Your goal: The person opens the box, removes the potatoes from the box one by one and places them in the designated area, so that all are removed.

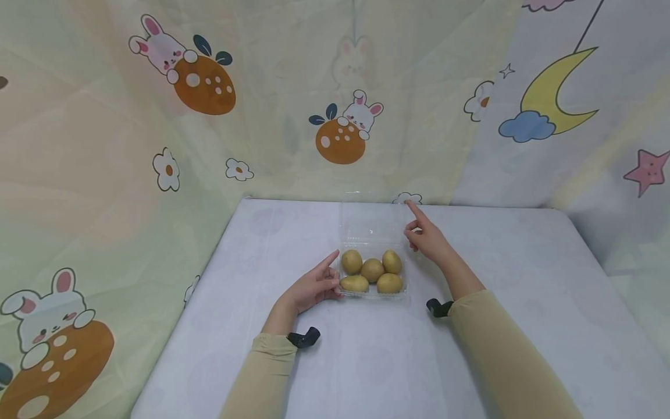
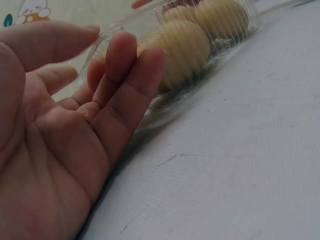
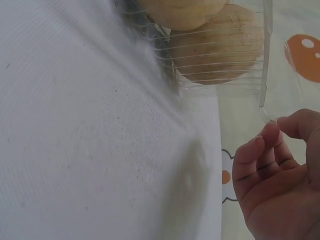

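A clear plastic container (image 1: 373,297) stands on the table with its transparent lid (image 1: 361,224) raised behind it. Several yellowish-brown potatoes (image 1: 372,270) lie in the container. At its left side is my left hand (image 1: 311,288), index finger stretched along the rim and the other fingers loosely bent by the wall. My right hand (image 1: 428,237) is at the lid's right edge. Its index finger points toward the back, and in the right wrist view the thumb and a bent finger (image 3: 271,132) pinch the clear edge. Part of the contact is hidden.
A white cloth covers the table (image 1: 293,372). Behind it hangs a curtain (image 1: 282,105) printed with rabbits, flowers and a moon. A black wrist piece (image 1: 305,337) sits at the left sleeve, another wrist piece (image 1: 438,308) at the right.
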The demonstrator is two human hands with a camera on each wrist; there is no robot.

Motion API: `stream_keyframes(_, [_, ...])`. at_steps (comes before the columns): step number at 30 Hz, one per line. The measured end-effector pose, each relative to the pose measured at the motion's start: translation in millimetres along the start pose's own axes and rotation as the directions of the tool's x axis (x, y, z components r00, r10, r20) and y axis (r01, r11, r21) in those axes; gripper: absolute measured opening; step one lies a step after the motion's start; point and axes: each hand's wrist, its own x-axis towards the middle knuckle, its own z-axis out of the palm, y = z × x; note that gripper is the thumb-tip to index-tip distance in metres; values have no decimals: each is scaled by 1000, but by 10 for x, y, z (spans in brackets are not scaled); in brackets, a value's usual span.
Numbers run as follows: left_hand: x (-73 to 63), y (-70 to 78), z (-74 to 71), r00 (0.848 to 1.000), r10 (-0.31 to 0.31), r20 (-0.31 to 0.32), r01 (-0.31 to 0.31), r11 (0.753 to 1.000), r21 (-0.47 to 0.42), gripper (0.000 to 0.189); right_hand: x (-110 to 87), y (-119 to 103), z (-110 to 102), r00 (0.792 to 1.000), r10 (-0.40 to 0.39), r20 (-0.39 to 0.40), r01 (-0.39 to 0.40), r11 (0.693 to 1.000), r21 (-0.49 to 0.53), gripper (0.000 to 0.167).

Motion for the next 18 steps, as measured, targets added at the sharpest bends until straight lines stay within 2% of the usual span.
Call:
stream_keyframes(9, [-12,5,6,999,30,13,-30,1000,-3,81,54,52,28,999,42,34,-44,998,49,75])
stream_keyframes(18, [-10,-6,5,1000,29,2,-29,1000,3,80,119,127,40,988,118,100,-130,983,130,71])
